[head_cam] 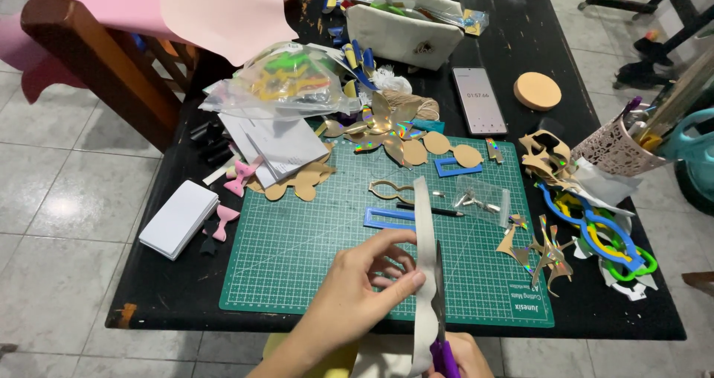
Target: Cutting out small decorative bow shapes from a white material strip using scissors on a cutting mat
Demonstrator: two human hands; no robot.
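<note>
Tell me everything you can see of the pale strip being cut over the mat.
The pale strip is a long, narrow piece of off-white sheet, paper or thin card by its look. It stands roughly upright over the green cutting mat, one edge cut wavy. The left hand pinches it at mid-height. Purple-handled scissors, held by the right hand, run along its right edge. Its lower end leaves the frame.

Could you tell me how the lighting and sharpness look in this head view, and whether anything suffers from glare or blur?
Head view: even indoor light with soft shadows; glare on the floor tile at left and rainbow glints on the holographic cut-outs; the cutting mat is sharp, while the left hand, paper strip and scissors look slightly soft; edges bow a little from the wide lens.
</note>
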